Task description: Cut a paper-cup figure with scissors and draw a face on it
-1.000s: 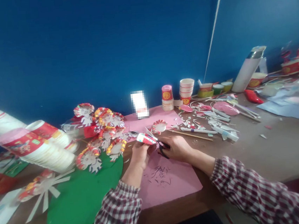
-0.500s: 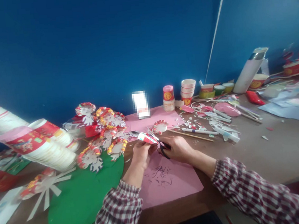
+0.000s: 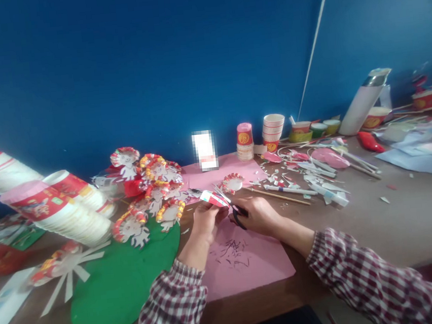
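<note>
My left hand (image 3: 205, 221) is closed on a small red-and-white printed piece of paper cup (image 3: 212, 198). Fingers of my right hand (image 3: 260, 215) are wrapped round the dark handles of a pair of scissors (image 3: 238, 218), whose blades point up and left beside the cup piece. Whether the blades touch it I cannot tell. Below both hands lies a pink sheet (image 3: 264, 264) with dark marks or scraps on it. Just beyond the scissors rests a round cut-out with a curled red-and-yellow rim (image 3: 233, 183).
Several curled paper-cup figures (image 3: 169, 215) lie left, by a green sheet (image 3: 124, 288). Leaning cup stacks (image 3: 68, 217) stand far left. At the back are a blurred-out bright object (image 3: 205, 151), upright cups (image 3: 273, 131) and a white flask (image 3: 363, 104). Paper scraps (image 3: 319, 177) litter the right.
The whole view has shifted very slightly to the right. Both hands keep their holds on the cup piece and the scissors, with hardly any other visible movement.
</note>
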Tool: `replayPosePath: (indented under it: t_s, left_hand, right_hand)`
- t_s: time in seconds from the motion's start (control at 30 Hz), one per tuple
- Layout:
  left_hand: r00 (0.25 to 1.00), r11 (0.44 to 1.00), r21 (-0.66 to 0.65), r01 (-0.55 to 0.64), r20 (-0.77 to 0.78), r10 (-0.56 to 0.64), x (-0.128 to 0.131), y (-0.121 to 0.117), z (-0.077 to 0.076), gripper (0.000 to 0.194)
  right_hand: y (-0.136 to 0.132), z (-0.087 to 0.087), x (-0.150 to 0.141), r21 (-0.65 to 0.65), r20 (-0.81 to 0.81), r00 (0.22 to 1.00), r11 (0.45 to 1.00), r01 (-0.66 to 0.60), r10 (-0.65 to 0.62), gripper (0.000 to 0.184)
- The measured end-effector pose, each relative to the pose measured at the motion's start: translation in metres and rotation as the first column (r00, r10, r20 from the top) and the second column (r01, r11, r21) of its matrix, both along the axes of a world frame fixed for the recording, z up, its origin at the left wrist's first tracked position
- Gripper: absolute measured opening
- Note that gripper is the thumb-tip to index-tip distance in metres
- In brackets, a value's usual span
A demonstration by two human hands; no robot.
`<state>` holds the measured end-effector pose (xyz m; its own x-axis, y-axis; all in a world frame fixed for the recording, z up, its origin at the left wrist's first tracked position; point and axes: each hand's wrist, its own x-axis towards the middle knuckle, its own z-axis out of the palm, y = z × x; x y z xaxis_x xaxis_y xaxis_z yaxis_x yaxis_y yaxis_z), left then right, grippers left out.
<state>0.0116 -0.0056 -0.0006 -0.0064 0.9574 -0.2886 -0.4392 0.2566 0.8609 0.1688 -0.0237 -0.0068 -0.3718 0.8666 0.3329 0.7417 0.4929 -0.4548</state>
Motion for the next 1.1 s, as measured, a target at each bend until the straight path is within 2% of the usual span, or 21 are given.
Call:
replayPosePath:
  t_s: [0.43,1.1]
  left_hand:
    - [1.0,1.0,0.01,0.001,0.003,-0.001,-0.0002,0.0009,-0.0004,0.024]
    - [1.0,1.0,0.0,0.003,0.005,-0.003,-0.001,0.0022,-0.0004,0.022]
  right_hand:
    - [0.0011,-0.0017,0.0008,0.028,0.015,1.0,1.0,0.002,-0.003,0.007]
    - [0.0014,-0.0024,0.0009,0.002,0.006,1.0,1.0,-0.011,0.011,0.006]
